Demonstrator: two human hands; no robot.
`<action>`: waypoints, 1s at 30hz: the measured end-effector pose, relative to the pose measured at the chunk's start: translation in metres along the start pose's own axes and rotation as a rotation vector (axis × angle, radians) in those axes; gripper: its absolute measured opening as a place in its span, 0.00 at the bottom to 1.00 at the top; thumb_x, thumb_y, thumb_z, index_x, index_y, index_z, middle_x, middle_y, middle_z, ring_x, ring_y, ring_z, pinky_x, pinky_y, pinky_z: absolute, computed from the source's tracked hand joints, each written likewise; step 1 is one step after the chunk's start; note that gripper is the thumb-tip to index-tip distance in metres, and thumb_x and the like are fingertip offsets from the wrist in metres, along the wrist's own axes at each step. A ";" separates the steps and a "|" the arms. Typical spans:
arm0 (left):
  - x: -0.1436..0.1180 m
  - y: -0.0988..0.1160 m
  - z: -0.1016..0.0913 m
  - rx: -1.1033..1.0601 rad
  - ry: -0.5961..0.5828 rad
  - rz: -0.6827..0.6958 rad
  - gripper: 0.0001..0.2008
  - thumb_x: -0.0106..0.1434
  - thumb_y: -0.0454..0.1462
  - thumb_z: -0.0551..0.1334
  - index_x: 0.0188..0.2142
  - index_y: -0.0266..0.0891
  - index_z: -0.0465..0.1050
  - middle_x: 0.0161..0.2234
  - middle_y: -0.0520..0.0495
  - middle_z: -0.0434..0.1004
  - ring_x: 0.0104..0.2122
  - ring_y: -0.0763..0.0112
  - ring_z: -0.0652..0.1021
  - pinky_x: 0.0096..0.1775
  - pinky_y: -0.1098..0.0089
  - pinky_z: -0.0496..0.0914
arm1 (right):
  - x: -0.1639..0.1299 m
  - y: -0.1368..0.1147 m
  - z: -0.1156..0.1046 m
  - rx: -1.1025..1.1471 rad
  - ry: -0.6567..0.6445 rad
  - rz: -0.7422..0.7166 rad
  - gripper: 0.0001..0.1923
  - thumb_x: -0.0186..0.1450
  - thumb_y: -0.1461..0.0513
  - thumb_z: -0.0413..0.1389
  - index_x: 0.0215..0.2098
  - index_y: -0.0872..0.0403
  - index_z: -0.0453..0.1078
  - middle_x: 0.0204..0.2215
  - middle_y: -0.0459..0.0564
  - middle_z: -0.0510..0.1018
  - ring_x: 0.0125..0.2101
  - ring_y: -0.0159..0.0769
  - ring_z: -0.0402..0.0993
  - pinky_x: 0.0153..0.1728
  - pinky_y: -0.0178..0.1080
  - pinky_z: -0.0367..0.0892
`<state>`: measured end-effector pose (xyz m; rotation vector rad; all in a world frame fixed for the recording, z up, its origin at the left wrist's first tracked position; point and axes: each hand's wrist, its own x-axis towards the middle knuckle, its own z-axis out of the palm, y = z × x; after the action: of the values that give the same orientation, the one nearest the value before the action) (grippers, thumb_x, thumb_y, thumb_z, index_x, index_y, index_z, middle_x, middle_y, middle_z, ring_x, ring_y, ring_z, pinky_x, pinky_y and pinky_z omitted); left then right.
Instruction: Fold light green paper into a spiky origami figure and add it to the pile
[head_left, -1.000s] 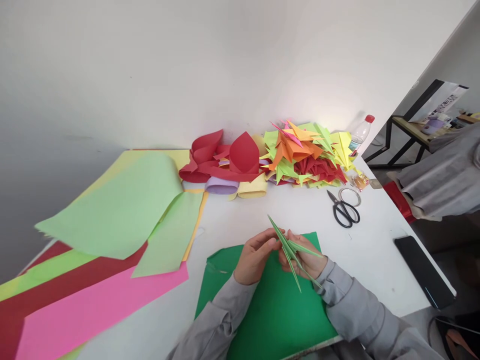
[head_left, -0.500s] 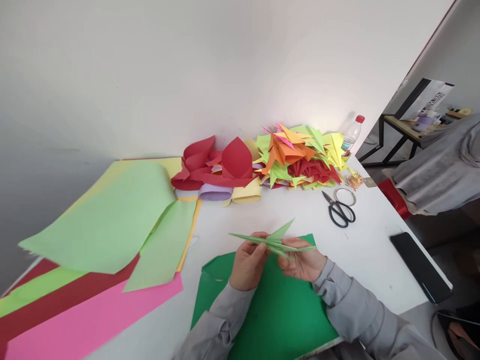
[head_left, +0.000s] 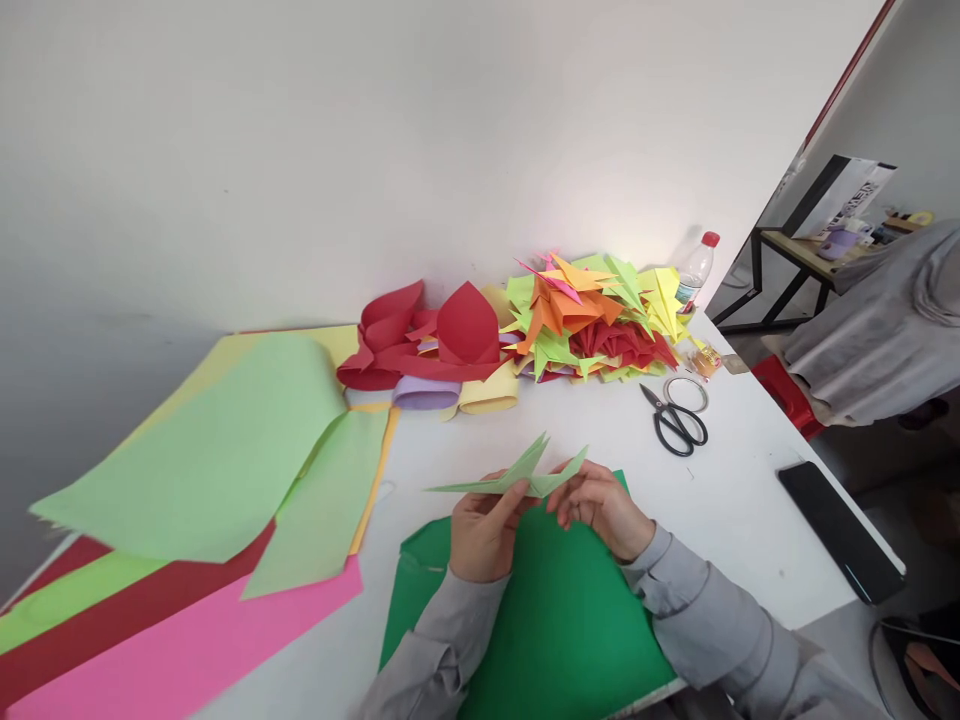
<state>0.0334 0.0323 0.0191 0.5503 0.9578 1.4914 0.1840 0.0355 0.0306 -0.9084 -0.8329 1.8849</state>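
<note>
A light green folded paper crane (head_left: 517,474) is held above a dark green sheet (head_left: 562,610), its pointed ends spreading left, up and right. My left hand (head_left: 484,530) pinches it near the middle, thumb on the near side and fingers behind the paper. Curled round the crane's right-hand point, my right hand (head_left: 600,505) has its fingertips at the paper; part of them is hidden behind the fold.
Large coloured paper sheets (head_left: 202,450) cover the table's left. Curled red paper pieces (head_left: 469,325) and a heap of folded paper cranes (head_left: 577,310) lie along the wall. To the right are scissors (head_left: 675,425), a tape roll (head_left: 686,394), a bottle (head_left: 696,270) and a phone (head_left: 840,530).
The crane has been turned, so a second point now rises at its right. My right hand has shifted from gripping its underside to that right point. The view has moved slightly.
</note>
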 end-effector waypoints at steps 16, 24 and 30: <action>-0.006 -0.001 0.008 0.117 0.122 -0.017 0.17 0.32 0.39 0.77 0.24 0.36 0.78 0.23 0.50 0.80 0.22 0.68 0.77 0.19 0.72 0.73 | -0.007 0.003 0.005 -0.554 0.333 -0.581 0.14 0.60 0.59 0.60 0.44 0.51 0.69 0.29 0.45 0.74 0.27 0.31 0.69 0.31 0.36 0.68; -0.009 0.005 0.010 0.123 0.048 -0.028 0.15 0.35 0.39 0.76 0.24 0.36 0.78 0.23 0.49 0.81 0.20 0.64 0.79 0.18 0.70 0.76 | -0.007 0.000 0.001 -0.660 0.385 -0.707 0.15 0.63 0.62 0.58 0.49 0.49 0.70 0.33 0.47 0.74 0.30 0.32 0.70 0.32 0.36 0.70; -0.006 -0.002 0.006 0.126 0.025 0.009 0.13 0.38 0.37 0.76 0.24 0.36 0.79 0.23 0.50 0.81 0.20 0.64 0.80 0.18 0.70 0.76 | -0.007 -0.004 0.003 -0.629 0.380 -0.755 0.09 0.62 0.62 0.59 0.42 0.50 0.73 0.31 0.47 0.74 0.29 0.31 0.69 0.30 0.36 0.69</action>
<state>0.0400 0.0278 0.0222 0.6288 1.0750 1.4552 0.1856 0.0299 0.0373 -1.0700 -1.3207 0.7706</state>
